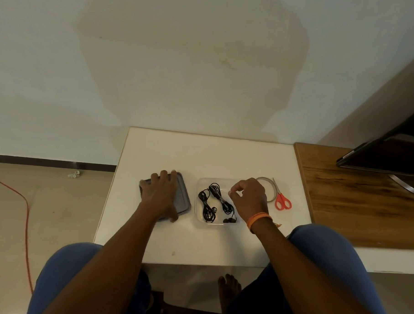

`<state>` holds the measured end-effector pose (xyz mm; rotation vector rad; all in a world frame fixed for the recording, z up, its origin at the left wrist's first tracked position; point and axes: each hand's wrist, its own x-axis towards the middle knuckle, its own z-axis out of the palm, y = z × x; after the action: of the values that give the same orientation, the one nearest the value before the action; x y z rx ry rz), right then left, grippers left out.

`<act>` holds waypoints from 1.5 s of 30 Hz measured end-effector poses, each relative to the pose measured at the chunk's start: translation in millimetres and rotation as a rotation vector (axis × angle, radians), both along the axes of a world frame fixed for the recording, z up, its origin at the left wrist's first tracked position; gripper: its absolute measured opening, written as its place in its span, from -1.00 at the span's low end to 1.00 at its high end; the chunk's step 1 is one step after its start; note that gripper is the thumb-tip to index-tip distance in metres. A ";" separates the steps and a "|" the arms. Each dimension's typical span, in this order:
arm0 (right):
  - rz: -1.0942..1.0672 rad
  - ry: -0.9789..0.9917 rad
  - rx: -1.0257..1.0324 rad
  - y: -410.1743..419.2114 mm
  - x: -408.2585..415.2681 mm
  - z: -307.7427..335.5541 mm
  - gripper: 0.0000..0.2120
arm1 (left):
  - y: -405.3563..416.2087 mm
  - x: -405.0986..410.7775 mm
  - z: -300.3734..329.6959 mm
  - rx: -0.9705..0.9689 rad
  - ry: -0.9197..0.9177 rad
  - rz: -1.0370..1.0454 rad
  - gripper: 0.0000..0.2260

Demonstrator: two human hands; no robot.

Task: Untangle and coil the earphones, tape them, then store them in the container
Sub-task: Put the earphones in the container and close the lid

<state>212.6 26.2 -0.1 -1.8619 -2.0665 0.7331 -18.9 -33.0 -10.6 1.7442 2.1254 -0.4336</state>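
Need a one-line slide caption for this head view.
Two coiled earphones lie in the clear container; left hand grips the grey lid.

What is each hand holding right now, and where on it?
The left hand grips the lid across its near-left part. The right hand hovers over the container, fingers curled, apparently holding nothing.
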 end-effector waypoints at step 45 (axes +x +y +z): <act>-0.142 0.102 -0.258 16.7 17.0 -20.3 -0.76 | -5.9 53.2 9.6 0.306 -0.892 0.718 -0.83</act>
<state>229.5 42.9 -20.4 -2.0313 -1.8275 1.0756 34.3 -38.9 -1.1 0.8676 1.9471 0.7512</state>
